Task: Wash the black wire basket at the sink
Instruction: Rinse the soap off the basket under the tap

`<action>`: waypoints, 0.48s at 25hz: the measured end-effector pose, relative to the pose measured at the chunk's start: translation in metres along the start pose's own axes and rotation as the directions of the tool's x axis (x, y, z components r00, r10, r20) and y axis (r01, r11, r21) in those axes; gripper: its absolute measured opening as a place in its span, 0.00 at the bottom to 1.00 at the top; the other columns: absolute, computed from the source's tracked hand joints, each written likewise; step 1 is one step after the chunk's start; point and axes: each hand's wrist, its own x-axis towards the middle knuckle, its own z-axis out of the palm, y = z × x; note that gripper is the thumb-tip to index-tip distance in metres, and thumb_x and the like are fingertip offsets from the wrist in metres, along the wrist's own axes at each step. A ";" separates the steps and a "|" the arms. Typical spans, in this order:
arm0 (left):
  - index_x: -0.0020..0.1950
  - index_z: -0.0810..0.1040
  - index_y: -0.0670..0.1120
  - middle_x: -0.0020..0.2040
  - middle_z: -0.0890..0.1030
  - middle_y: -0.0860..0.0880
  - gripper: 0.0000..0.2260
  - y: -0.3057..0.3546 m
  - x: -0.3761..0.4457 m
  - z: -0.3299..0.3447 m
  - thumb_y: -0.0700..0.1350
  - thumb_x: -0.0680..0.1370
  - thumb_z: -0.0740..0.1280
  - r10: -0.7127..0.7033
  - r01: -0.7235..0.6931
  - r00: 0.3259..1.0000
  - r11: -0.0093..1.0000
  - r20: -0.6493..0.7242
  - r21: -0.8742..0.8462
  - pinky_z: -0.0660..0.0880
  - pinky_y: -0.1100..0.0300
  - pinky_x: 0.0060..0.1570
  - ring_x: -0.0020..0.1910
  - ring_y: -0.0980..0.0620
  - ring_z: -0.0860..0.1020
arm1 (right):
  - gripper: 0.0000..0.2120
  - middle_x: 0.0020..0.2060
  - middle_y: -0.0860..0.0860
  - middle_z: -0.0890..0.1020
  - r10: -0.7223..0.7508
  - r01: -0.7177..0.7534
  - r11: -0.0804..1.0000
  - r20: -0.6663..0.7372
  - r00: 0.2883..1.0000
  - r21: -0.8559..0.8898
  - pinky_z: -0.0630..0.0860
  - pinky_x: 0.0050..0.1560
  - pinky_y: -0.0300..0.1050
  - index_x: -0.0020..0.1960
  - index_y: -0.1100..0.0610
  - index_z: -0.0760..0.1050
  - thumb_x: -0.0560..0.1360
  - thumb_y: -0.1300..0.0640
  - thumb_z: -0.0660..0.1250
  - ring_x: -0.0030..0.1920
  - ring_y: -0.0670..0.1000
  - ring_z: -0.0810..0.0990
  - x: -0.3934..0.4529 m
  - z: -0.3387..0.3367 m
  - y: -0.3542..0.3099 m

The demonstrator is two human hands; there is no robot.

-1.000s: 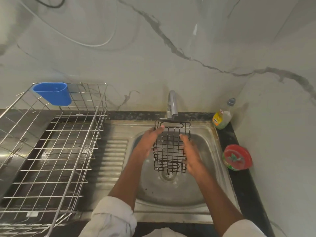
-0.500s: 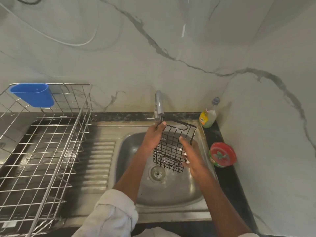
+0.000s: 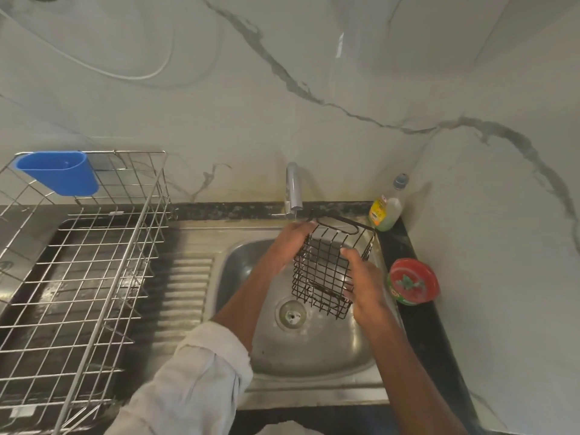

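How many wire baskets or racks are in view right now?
2. The black wire basket is held over the sink by the left hand and right hand; the silver dish rack stands left of the sink.

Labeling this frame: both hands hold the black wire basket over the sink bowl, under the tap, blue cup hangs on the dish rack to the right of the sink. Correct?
One error: the blue cup hangs on the dish rack to the left of the sink, not the right. The head view shows it. The rest stands: left hand and right hand hold the black wire basket over the bowl, under the tap.
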 end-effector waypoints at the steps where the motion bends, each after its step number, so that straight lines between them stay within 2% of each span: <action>1: 0.80 0.72 0.44 0.79 0.73 0.42 0.23 0.006 0.005 0.000 0.55 0.89 0.59 0.006 -0.006 1.000 1.000 0.013 0.030 0.66 0.46 0.76 0.78 0.43 0.70 | 0.39 0.56 0.53 0.83 0.022 -0.022 1.000 0.002 1.000 0.009 0.82 0.55 0.54 0.65 0.54 0.78 0.62 0.34 0.78 0.56 0.55 0.82 0.002 0.001 0.001; 3: 0.79 0.73 0.42 0.79 0.73 0.41 0.21 0.015 0.019 -0.001 0.52 0.89 0.59 0.009 -0.013 0.999 0.997 0.047 0.080 0.64 0.49 0.74 0.77 0.46 0.70 | 0.45 0.59 0.54 0.82 0.059 -0.059 0.998 0.024 0.998 0.009 0.84 0.52 0.52 0.70 0.54 0.75 0.61 0.30 0.79 0.57 0.57 0.82 0.002 0.001 0.002; 5: 0.80 0.72 0.44 0.80 0.70 0.42 0.22 0.017 0.028 -0.006 0.54 0.89 0.59 0.004 -0.018 0.997 0.987 0.083 0.160 0.63 0.47 0.77 0.80 0.43 0.67 | 0.46 0.63 0.54 0.80 0.068 -0.067 0.997 0.052 0.996 -0.025 0.85 0.50 0.52 0.72 0.54 0.73 0.62 0.31 0.80 0.59 0.57 0.81 0.005 0.000 0.006; 7: 0.81 0.70 0.47 0.80 0.70 0.44 0.23 0.012 0.034 -0.012 0.56 0.89 0.59 0.015 -0.033 0.996 0.980 0.088 0.197 0.62 0.45 0.78 0.81 0.42 0.66 | 0.46 0.67 0.54 0.78 -0.020 0.025 0.995 0.046 0.999 -0.094 0.84 0.54 0.52 0.74 0.54 0.71 0.64 0.34 0.80 0.62 0.56 0.81 0.008 -0.001 0.009; 10: 0.75 0.77 0.49 0.63 0.78 0.55 0.18 -0.003 0.033 -0.019 0.55 0.88 0.61 -0.008 0.009 1.000 0.996 -0.010 0.089 0.68 0.48 0.73 0.72 0.44 0.75 | 0.51 0.74 0.55 0.72 -0.253 0.240 0.892 0.018 0.967 -0.383 0.74 0.67 0.49 0.79 0.56 0.63 0.65 0.39 0.82 0.72 0.58 0.74 0.013 0.000 0.009; 12: 0.64 0.82 0.53 0.56 0.83 0.51 0.12 -0.022 0.032 -0.025 0.56 0.86 0.65 0.009 -0.010 0.997 1.000 -0.072 -0.012 0.73 0.38 0.73 0.64 0.44 0.80 | 0.52 0.78 0.56 0.66 -0.351 0.340 0.833 0.058 0.935 -0.436 0.67 0.74 0.50 0.81 0.57 0.59 0.67 0.49 0.84 0.78 0.57 0.67 0.015 0.005 0.008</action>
